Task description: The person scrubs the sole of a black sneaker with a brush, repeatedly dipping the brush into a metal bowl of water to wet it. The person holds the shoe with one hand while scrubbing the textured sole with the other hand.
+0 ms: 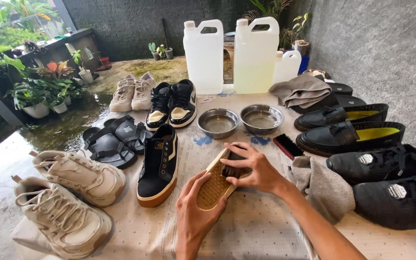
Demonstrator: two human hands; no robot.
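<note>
Both hands meet low at the centre of the worktop point(266, 226), which is covered with a pale dotted cloth. The left hand point(196, 216) grasps the toe end of a black low-top sneaker with a tan rubber sole point(217, 185), turned so its textured sole faces up. The right hand point(253, 168) closes over the upper edge of the same shoe, fingers curled around it.

Its mate, a matching black sneaker with a tan sole point(159, 166), stands upright at 9 o'clock from the hands. Further toward 8 o'clock lie two chunky cream trainers point(73, 192), and black strapped sandals point(114, 139) sit at 10 o'clock. At 12 o'clock stand two round steel bowls point(239, 120), side by side, with tall white plastic jugs point(229, 55) behind them. A black-bristled brush point(287, 146) lies at 1 o'clock, just beside a crumpled grey cloth point(323, 185) at 3 o'clock. Black loafers with yellow insoles point(350, 127) line the right edge.
</note>
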